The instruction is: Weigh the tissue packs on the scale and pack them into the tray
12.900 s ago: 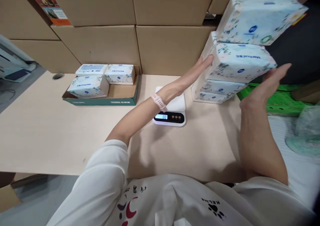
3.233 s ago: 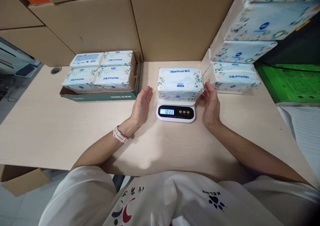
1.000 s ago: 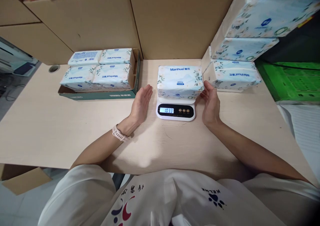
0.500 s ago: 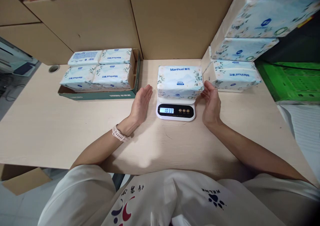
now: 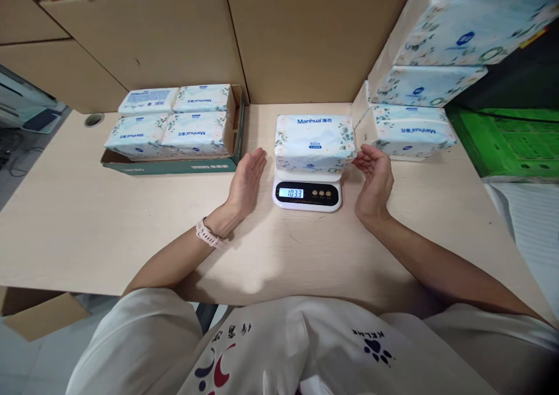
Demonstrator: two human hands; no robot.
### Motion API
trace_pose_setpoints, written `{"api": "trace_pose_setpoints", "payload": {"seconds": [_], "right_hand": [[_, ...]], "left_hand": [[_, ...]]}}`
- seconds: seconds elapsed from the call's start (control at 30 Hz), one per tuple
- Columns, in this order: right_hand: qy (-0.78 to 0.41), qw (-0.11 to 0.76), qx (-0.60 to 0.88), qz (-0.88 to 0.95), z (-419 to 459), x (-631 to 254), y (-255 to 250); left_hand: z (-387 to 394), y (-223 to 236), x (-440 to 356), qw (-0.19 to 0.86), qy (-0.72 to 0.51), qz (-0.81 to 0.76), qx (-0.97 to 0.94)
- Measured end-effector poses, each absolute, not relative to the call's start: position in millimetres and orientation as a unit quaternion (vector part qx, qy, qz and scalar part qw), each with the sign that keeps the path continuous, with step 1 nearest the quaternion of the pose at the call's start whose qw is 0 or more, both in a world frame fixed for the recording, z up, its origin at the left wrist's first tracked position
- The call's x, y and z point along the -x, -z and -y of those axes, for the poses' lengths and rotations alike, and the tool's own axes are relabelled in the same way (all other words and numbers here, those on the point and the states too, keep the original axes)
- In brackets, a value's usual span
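A pack of tissues (image 5: 313, 141) lies on a white kitchen scale (image 5: 308, 205), whose lit display reads about 103.3. My left hand (image 5: 248, 182) rests on its edge on the table, left of the scale and apart from it, fingers stretched out and holding nothing. On the other side, my right hand (image 5: 374, 182) stands just off the pack's right end, fingers loosely curved and apart, with nothing in it. Behind the right hand sits another tissue pack (image 5: 410, 130) at the bottom of a stack.
At the left, a green open carton (image 5: 192, 166) holds several tissue packs. Large cardboard boxes (image 5: 314, 39) wall off the back of the table (image 5: 109, 226). More tissue packs (image 5: 471, 34) rise at the right, beside a green crate (image 5: 515, 144). An open cardboard box (image 5: 48, 316) stands below at left.
My right hand has shifted slightly right, away from the tissue pack. My left hand, the pack and the scale have stayed in place.
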State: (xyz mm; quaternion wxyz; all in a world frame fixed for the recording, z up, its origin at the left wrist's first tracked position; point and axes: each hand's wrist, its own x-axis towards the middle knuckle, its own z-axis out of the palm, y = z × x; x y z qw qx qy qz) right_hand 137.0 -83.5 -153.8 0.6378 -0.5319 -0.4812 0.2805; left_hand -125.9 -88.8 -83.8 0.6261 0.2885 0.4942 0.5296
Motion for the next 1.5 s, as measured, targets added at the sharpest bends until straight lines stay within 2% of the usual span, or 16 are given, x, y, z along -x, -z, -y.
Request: {"api": "trace_pose_setpoints", "payload": {"seconds": [0.8, 0.93, 1.07, 1.2, 1.3, 1.5], "right_hand": [[-0.273, 0.631, 0.542, 0.485, 87.3, -132.1, 144.9], [-0.272, 0.584, 0.556, 0.526, 89.7, -130.6, 136.4], [-0.298, 0.510, 0.584, 0.557, 93.7, -126.2, 130.5], [-0.323, 0.517, 0.550, 0.571, 90.1, -110.2, 113.0], [-0.319, 0.526, 0.482, 0.624, 72.0, -83.3, 88.8], [-0.346, 0.495, 0.328, 0.726, -9.2, 26.5, 45.2]], "left_hand": [[91.1, 90.2, 127.5, 0.616, -0.522, -0.483, -0.341], [87.6, 90.3, 120.5, 0.601, -0.522, -0.468, -0.384], [80.1, 85.0, 111.6, 0.611, -0.524, -0.386, -0.451], [76.5, 64.6, 117.6, 0.587, -0.536, -0.355, -0.492], [70.2, 36.2, 138.6, 0.514, -0.593, -0.363, -0.503], [31.3, -26.5, 226.1, 0.391, -0.698, -0.436, -0.412]]}}
